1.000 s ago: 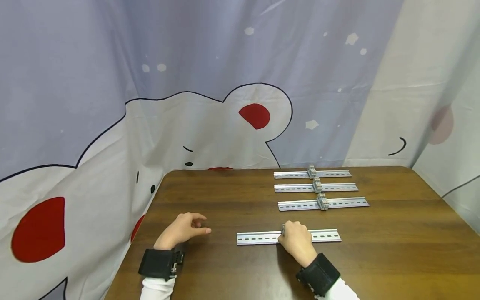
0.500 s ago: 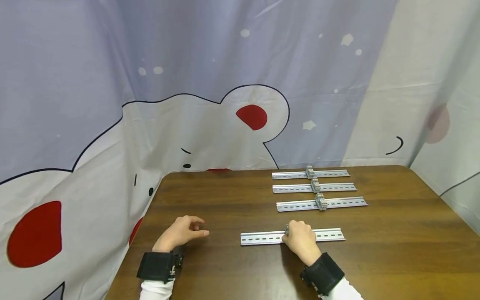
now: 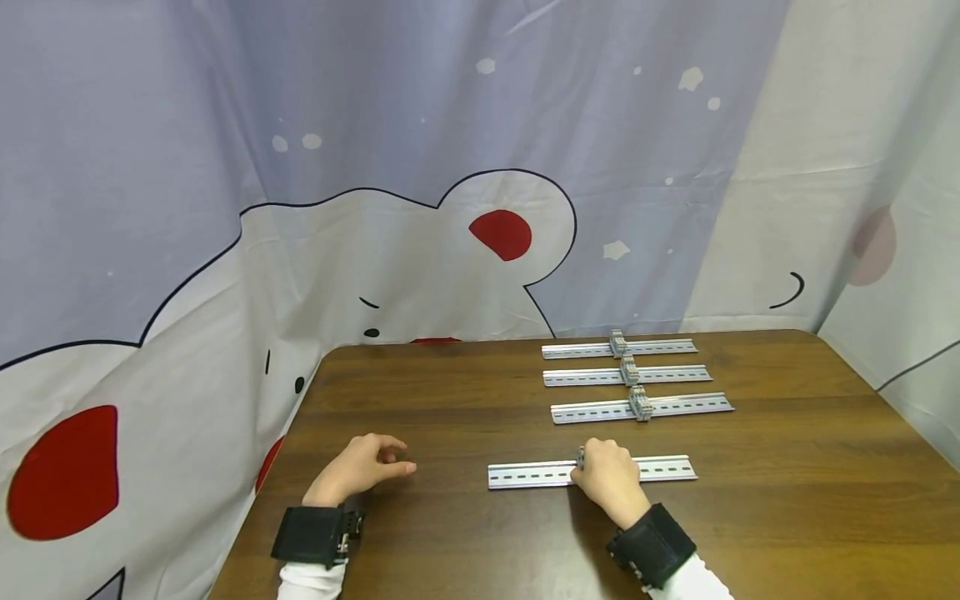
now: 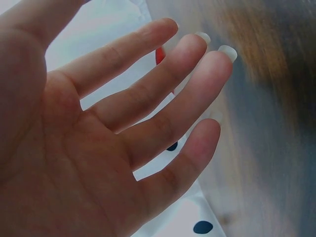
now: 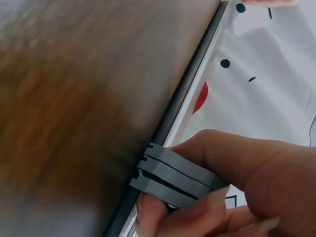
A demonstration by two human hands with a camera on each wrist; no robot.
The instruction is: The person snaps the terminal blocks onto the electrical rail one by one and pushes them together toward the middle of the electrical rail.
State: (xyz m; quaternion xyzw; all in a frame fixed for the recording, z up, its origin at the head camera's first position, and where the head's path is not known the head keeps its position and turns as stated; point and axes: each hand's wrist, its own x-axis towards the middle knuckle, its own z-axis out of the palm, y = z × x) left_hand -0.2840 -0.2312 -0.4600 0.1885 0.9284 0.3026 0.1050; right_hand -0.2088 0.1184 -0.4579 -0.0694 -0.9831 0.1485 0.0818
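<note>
Gripping grey clips [image 5: 170, 180] on rail [image 3: 525, 475]: right hand [image 3: 609, 477]; left hand [image 3: 360, 467] slack

Head view's bright and evenly lit, soft shadows under both hands. Both wrist views are blurry, especially the brown wooden table [image 5: 74, 98] toward 9 o'clock.

A brown wooden table [image 3: 465, 533] stands against a lilac-and-white cartoon bear curtain [image 3: 300, 208].

Left hand [image 4: 98, 143] spread, palm up to the camera.
Fingers [image 4: 163, 113] lie straight and slightly apart, holding nothing; beyond them a blurred brown counter [image 4: 276, 113] and what looks like white spotted cloth [image 4: 197, 217].
</note>
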